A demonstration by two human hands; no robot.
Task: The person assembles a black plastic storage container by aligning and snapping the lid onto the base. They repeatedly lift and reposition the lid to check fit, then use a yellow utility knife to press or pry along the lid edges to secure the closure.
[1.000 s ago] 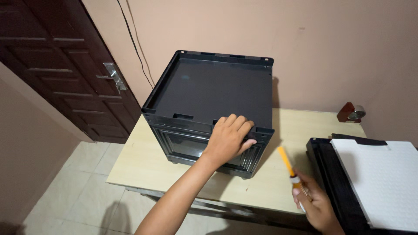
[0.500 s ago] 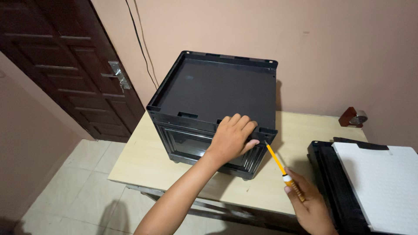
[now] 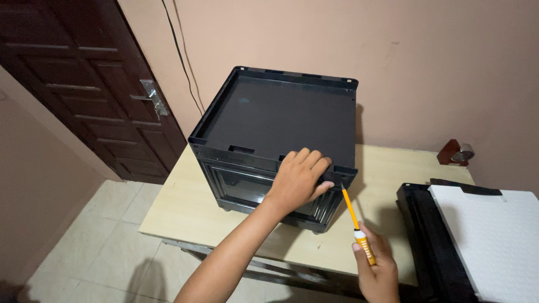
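Pale tiled floor (image 3: 95,247) runs under a light wooden desk (image 3: 196,219), with a pinkish wall (image 3: 438,62) behind it all.

Closest to the camera, at about 5 o'clock, the right hand (image 3: 379,272) is wrapped around a yellow screwdriver (image 3: 356,226). Its fingers are closed on the yellow-and-white handle, and the thin shaft points up toward 11 o'clock, the tip right at the lower right corner of the crate's top rim. Can't tell if the tip actually touches.

Left arm comes in from 6 o'clock, and the left hand (image 3: 297,179) lies flat on the front right corner of the black crate (image 3: 281,118), fingers curled loosely over the rim, pressing rather than gripping, thumb hooked down at the corner.

That crate sits dead centre on the desk, a boxy black plastic thing with a flat lid-like top, a raised lip around it and a ribbed front panel. It stands near the desk's left end, back edge near the wall.

Over at 4 o'clock there's a black panel (image 3: 432,247) lying on the desk with a white sheet (image 3: 494,235) on top of it, running off the edge of the shot.

Further back at 2 o'clock, a small reddish-brown object (image 3: 456,152) sits near the wall.

At 10 o'clock stands a dark brown door (image 3: 73,84) with a metal handle (image 3: 150,96), and a black cable (image 3: 182,62) hangs down the wall beside it.
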